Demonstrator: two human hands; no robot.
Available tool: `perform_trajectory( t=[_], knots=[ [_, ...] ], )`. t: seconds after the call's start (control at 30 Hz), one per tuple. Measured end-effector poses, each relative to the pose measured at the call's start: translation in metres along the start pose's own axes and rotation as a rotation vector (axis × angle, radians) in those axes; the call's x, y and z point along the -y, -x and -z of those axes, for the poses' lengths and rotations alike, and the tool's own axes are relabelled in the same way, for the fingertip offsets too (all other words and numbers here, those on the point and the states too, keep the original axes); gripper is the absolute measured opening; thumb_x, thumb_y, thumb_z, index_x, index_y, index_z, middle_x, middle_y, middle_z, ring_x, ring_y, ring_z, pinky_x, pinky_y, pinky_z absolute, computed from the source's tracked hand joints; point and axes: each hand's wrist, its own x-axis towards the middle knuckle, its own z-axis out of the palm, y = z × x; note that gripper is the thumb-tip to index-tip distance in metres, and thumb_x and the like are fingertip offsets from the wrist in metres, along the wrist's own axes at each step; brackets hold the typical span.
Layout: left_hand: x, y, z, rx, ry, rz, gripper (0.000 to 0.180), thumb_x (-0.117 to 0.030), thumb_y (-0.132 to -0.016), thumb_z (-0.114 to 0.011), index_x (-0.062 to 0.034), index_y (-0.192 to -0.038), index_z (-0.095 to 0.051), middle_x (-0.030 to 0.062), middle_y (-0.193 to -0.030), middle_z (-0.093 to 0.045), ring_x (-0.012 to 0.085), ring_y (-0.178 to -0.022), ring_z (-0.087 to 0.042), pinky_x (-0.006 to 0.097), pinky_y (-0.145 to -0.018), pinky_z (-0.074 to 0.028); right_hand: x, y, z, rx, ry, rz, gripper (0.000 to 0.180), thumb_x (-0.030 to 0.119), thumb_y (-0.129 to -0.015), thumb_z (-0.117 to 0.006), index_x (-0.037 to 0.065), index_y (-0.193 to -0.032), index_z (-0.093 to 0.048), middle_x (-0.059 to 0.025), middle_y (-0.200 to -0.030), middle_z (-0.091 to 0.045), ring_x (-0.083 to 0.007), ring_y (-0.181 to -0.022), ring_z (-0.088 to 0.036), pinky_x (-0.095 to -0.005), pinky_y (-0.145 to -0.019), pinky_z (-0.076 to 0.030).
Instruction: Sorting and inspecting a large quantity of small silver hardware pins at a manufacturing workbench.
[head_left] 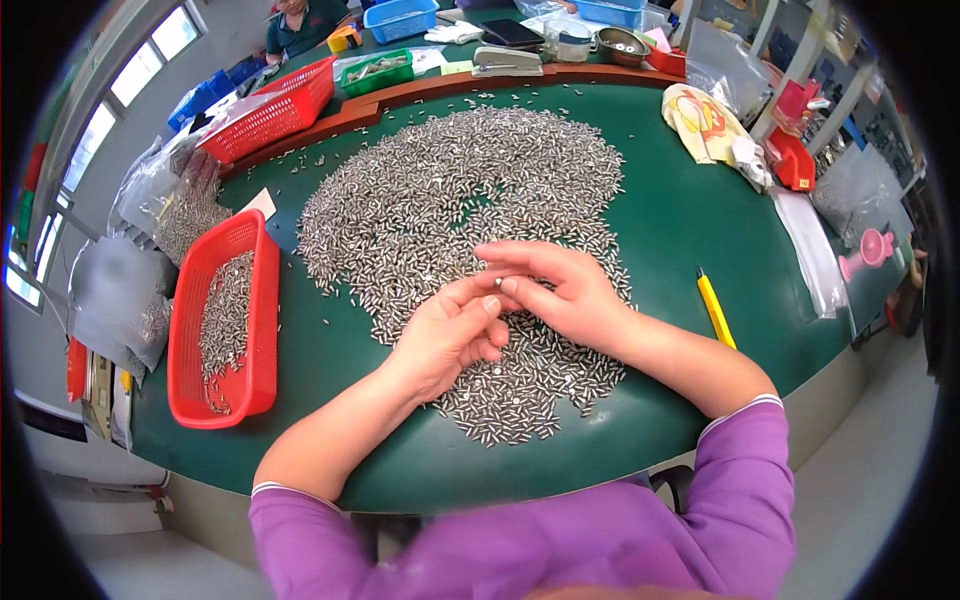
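A wide pile of small silvery metal pins (400,190) is spread over the green tabletop, and both my hands are above its near part. My right hand (570,295) pinches one small metal pin (499,283) between thumb and fingers, its end just showing. Close against it, my left hand (445,335) has its thumb pressed to its curled fingers. Whatever the left fingers hold is hidden. Loose pins lie beneath and in front of both hands.
A red plastic basket (262,350) partly filled with pins stands at left, beside clear bags (120,290). A yellow cutter knife (716,310) lies at right. Along the back, a brown wooden edging (420,92) borders the pile, with trays behind. A person (303,30) sits at far left.
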Motion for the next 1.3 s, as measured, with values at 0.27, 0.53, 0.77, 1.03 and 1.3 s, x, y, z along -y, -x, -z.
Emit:
perform_trajectory(
  t=[0.27, 0.53, 0.77, 1.03, 1.3],
  knots=[
    [0.004, 0.0, 0.008, -0.055, 0.05, 0.022, 0.013, -0.014, -0.089, -0.052, -0.0062, -0.098, -0.049, 0.0031, -0.082, -0.056, 0.0084, -0.063, -0.054, 0.02, -0.051, -0.048, 0.015, -0.003, 0.007, 0.139, 0.601, 0.369, 0.048, 0.003, -0.074, -0.058, 0.012, -0.121, -0.051, -0.011, -0.112, -0.055, -0.0273, -0.108, -0.051, -0.0395, -0.088, -0.041],
    [0.005, -0.003, 0.009, -0.042, 0.055, -0.08, 0.015, -0.018, -0.092, -0.038, -0.0064, -0.088, -0.046, 0.0079, -0.083, -0.055, 0.0119, -0.058, -0.051, 0.022, -0.043, -0.044, -0.024, 0.003, 0.025, 0.164, 0.655, 0.033, 0.018, 0.01, -0.072, -0.062, 0.006, -0.09, -0.06, -0.0089, -0.088, -0.056, -0.0279, -0.089, -0.053, -0.0377, -0.079, -0.043],
    [0.005, -0.003, 0.008, -0.044, 0.065, -0.046, 0.015, -0.017, -0.091, -0.037, -0.0051, -0.089, -0.046, 0.0084, -0.082, -0.054, 0.0125, -0.057, -0.05, 0.022, -0.042, -0.042, -0.006, -0.004, 0.023, 0.095, 0.64, 0.113, 0.013, 0.011, -0.072, -0.063, 0.007, -0.085, -0.061, -0.0068, -0.08, -0.057, -0.0263, -0.081, -0.054, -0.0365, -0.072, -0.044],
    [0.009, 0.0, 0.007, 0.019, 0.109, 0.003, 0.018, -0.015, -0.092, -0.04, -0.0044, -0.105, -0.042, 0.0065, -0.092, -0.052, 0.0114, -0.071, -0.051, 0.025, -0.059, -0.044, 0.004, -0.004, 0.018, 0.041, 0.753, 0.456, 0.017, 0.014, -0.069, -0.059, 0.011, -0.086, -0.061, -0.0007, -0.079, -0.055, -0.0201, -0.078, -0.054, -0.0336, -0.066, -0.044],
    [0.008, 0.001, 0.002, -0.069, 0.007, -0.017, 0.009, -0.015, -0.091, -0.046, -0.0062, -0.092, -0.044, 0.0036, -0.077, -0.052, 0.0075, -0.055, -0.042, 0.019, -0.043, -0.032, -0.003, -0.001, 0.013, -0.005, 0.717, 0.331, 0.024, 0.013, -0.071, -0.065, 0.007, -0.094, -0.062, -0.0044, -0.087, -0.059, -0.0232, -0.083, -0.056, -0.0349, -0.071, -0.047]
  ],
)
